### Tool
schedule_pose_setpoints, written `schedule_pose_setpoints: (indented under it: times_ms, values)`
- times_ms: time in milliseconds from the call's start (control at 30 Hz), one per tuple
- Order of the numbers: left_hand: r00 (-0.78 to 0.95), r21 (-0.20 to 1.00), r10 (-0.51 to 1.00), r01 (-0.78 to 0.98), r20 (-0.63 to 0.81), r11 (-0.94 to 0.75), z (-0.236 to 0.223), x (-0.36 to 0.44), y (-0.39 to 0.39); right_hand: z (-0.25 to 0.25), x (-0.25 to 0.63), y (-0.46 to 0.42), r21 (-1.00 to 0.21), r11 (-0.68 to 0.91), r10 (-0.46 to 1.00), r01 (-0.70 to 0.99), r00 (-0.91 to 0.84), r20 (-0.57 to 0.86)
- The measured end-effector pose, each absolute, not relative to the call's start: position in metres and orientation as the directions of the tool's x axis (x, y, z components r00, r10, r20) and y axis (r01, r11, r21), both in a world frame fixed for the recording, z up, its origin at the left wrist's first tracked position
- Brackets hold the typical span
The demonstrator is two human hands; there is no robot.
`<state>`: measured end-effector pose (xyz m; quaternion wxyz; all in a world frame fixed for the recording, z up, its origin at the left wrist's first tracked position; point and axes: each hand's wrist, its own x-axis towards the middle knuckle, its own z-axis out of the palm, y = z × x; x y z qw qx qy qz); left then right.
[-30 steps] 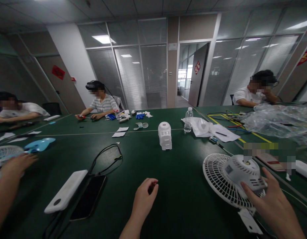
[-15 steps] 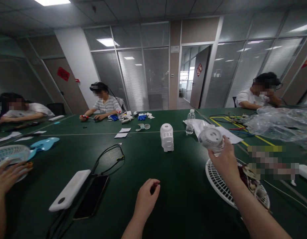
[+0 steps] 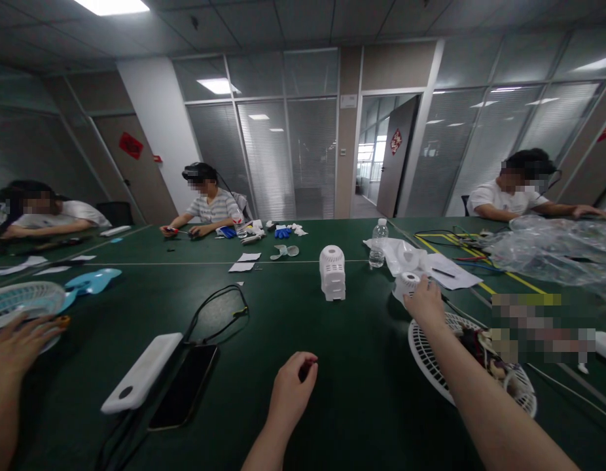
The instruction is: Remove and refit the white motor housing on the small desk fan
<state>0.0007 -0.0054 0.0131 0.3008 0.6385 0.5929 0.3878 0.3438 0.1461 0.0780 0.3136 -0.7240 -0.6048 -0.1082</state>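
Note:
My right hand (image 3: 425, 304) reaches to the right and grips a white plastic fan motor housing (image 3: 405, 282), low at the table beyond a white fan grille (image 3: 430, 363). The hand covers much of the housing. In the grille lie wires and dark parts (image 3: 480, 350). My left hand (image 3: 292, 386) rests on the green table (image 3: 352, 386) with fingers loosely curled toward the thumb; nothing shows in them. A second white vented housing (image 3: 332, 273) stands upright ahead, between my hands and apart from both.
At left, another person's hand (image 3: 21, 347) lies on a white grille (image 3: 33, 291) beside blue fan blades (image 3: 91, 281). A white power bank (image 3: 143, 373), a phone (image 3: 185, 386) and cables lie nearer. A water bottle (image 3: 379, 243), papers and plastic wrap (image 3: 543, 245) are farther off.
My right hand has lowered the housing from above the grille to the table behind it, moving slightly left. My left hand stays put. The person at far right has brought an arm down.

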Motion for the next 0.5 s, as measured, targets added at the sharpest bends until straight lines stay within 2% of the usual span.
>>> schedule_pose_setpoints:
  times_ms: [100,200,333,400,500]
  values:
    - [0.009,0.819,0.997,0.57,0.074,-0.066,0.015,0.001,-0.004,0.093,0.331,0.112,-0.271,0.043,0.791,0.962,0.133,0.597]
    - [0.014,0.813,0.998,0.579,0.061,-0.058,0.016,0.001,-0.005,0.109,0.333,0.059,-0.214,0.179,0.706,0.96,0.026,0.708]
    - [0.035,0.828,0.995,0.552,0.088,-0.093,0.014,0.0,-0.007,0.114,0.375,-0.007,-0.2,0.131,0.534,0.971,0.101,0.84]
    - [0.047,0.828,0.993,0.55,0.104,-0.113,0.011,0.0,-0.007,0.105,0.409,-0.027,-0.248,0.087,0.51,0.965,0.171,0.843]
    - [0.049,0.819,0.992,0.559,0.118,-0.126,0.008,0.0,-0.007,0.079,0.457,-0.038,-0.412,0.028,0.675,0.911,0.287,0.68]
